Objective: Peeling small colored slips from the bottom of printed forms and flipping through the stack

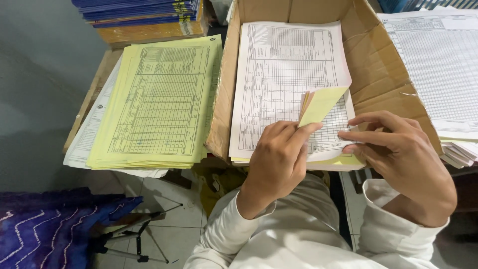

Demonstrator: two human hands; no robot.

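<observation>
While your left hand [276, 159] pinches up the near corner of thin yellow and white form sheets [318, 103] in the open brown cardboard box [378, 74], your right hand [403, 157] rests open-fingered on the stack's right edge, gripping nothing.

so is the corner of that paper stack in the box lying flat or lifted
Lifted. The left hand bends the lower right corner of the paper stack up, showing yellow sheets underneath; the right hand presses the edge.
</observation>
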